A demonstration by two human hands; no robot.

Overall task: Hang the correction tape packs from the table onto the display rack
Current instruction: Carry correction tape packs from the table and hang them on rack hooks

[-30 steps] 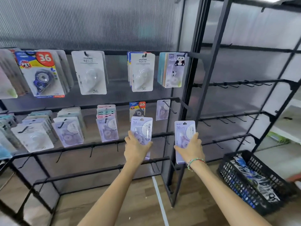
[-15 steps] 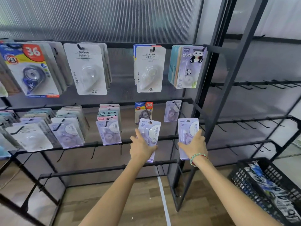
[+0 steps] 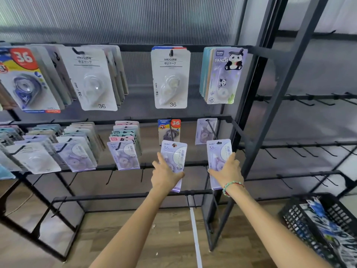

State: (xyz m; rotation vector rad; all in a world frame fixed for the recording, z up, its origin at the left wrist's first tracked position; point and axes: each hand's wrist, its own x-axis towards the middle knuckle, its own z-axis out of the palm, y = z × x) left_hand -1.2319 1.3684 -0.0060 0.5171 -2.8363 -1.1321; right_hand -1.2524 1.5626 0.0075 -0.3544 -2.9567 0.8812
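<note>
I hold one lilac correction tape pack in each hand in front of the black display rack (image 3: 127, 167). My left hand (image 3: 165, 173) grips the left pack (image 3: 174, 152), whose top hole sits at the tip of the hook holding a blue-and-red "36" pack (image 3: 169, 127). My right hand (image 3: 227, 171) grips the right pack (image 3: 217, 151), with its top at the end of the hook that carries a single lilac pack (image 3: 203, 130). Both packs are upright, printed side toward me.
Rows of other correction tape packs hang left and above, among them white "36" packs (image 3: 171, 78) and panda packs (image 3: 222, 74). A second black rack (image 3: 301, 144) with bare hooks stands at the right. A black basket (image 3: 320, 225) with blue-and-white packs sits low at the right.
Both hands have moved up and forward with their packs, bringing the pack tops to the hook tips. The view has come closer to the rack.
</note>
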